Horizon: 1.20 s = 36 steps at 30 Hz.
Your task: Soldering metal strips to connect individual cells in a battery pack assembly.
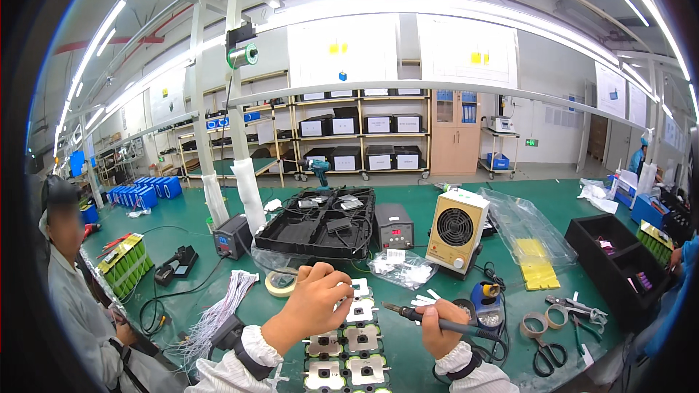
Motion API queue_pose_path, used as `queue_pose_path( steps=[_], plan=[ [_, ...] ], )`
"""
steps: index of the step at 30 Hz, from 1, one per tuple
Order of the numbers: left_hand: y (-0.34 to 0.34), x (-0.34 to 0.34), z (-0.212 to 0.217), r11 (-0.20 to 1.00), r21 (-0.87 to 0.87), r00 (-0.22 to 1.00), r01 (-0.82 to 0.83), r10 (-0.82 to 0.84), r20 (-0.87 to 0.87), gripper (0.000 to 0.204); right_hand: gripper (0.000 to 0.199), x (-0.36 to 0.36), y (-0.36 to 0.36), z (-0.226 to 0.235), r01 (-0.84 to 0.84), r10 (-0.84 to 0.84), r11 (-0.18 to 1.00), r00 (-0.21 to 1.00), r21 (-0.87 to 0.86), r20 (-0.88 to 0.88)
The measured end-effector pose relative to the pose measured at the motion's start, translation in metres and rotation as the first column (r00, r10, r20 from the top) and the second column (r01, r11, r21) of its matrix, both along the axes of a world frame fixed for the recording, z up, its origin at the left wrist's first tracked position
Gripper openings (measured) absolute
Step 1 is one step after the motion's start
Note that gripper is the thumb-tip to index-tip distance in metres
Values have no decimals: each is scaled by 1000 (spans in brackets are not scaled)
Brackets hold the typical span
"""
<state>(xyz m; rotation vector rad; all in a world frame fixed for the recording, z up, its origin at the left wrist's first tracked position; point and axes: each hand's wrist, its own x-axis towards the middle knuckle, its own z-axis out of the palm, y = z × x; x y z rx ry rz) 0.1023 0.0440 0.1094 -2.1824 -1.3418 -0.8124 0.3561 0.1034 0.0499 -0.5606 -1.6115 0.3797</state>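
Note:
My right hand (438, 329) is wrapped round a soldering iron (466, 330), whose tip points left toward the battery pack. The pack (344, 355), dark cell blocks topped with silvery metal plates, lies on the green bench in front of me. Above its far left part hangs my left hand (312, 307), fingers bent and thumb drawn in as in a pinch; anything between the fingertips is too small to make out. Beyond the right hand stands a blue soldering-iron holder (486, 295). A roll of cream tape (281, 284) lies just past the left hand.
A black tray (317, 225), a soldering station (395, 227) and a beige fan unit (457, 229) stand behind. White wires (226, 313) lie left; scissors (547, 356), tape rolls and pliers right. A black divided box (619, 255) stands farther right. A person (80, 298) is at left.

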Motion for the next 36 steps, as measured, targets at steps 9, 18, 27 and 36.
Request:
queue_pose_path(
  steps=[9,18,27,36],
  plan=[
    [5,7,1,1000,13,1000,25,-25,2,7,26,-3,5,-8,-32,32,999,999,-15,19],
    [7,8,0,999,9,999,38,-38,-2,8,24,-5,6,-9,-35,36,999,999,-13,33],
    [13,9,-3,999,8,999,41,-41,2,8,23,-6,8,-12,-47,47,999,999,6,14],
    [15,10,-7,999,-5,999,32,-32,-22,7,23,-4,8,-13,-40,40,999,999,1,22]
  ],
)
